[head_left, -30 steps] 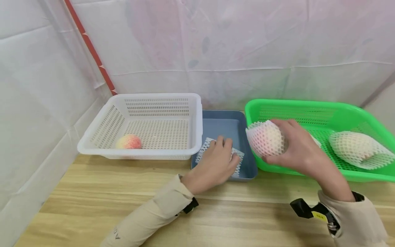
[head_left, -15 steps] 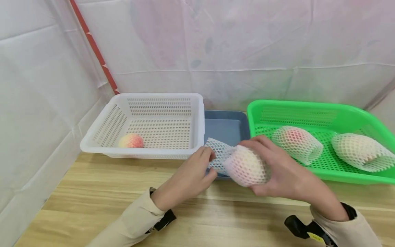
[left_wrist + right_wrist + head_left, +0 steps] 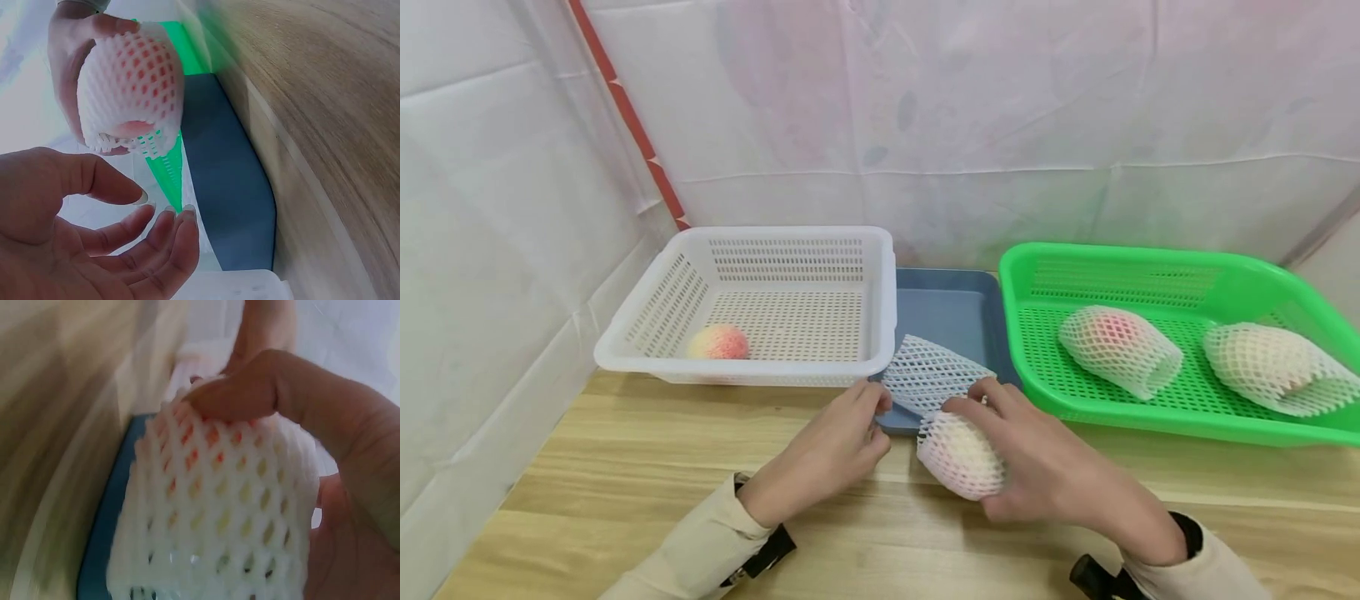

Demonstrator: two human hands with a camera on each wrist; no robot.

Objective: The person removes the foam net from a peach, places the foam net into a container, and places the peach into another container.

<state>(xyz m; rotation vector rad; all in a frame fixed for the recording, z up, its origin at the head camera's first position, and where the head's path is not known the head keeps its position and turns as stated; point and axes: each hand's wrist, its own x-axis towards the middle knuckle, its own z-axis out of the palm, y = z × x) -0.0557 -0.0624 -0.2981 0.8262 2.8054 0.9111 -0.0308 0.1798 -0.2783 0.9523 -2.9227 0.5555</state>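
Both hands have come lower in the head view over the last half second: the right hand (image 3: 1052,471), with its peach (image 3: 966,458) in a net (image 3: 931,437), sits lower and further left, and the left hand (image 3: 823,454) has drawn off toward the lower left. At lower centre, thumb and fingers of the right hand grip the peach at the near edge of the tray (image 3: 943,304). The left hand, fingers bent, holds nothing. A loose net (image 3: 928,371) lies flat in the tray. At centre left, the white basket (image 3: 797,325) holds a bare peach (image 3: 720,342); at right, the green basket (image 3: 1135,252) holds a sleeved peach (image 3: 1116,346) and another sleeved peach (image 3: 1270,367). All three containers stand on the bench (image 3: 887,542).

From the left wrist, the left hand shows at lower left, thumb parted narrowly from curved fingers. At upper left, the right hand holds the peach, the net's open end baring some red skin.

From the right wrist, the peach in its net fills the centre, the right hand's thumb across its top. Another hand is blurred at the top of the frame.
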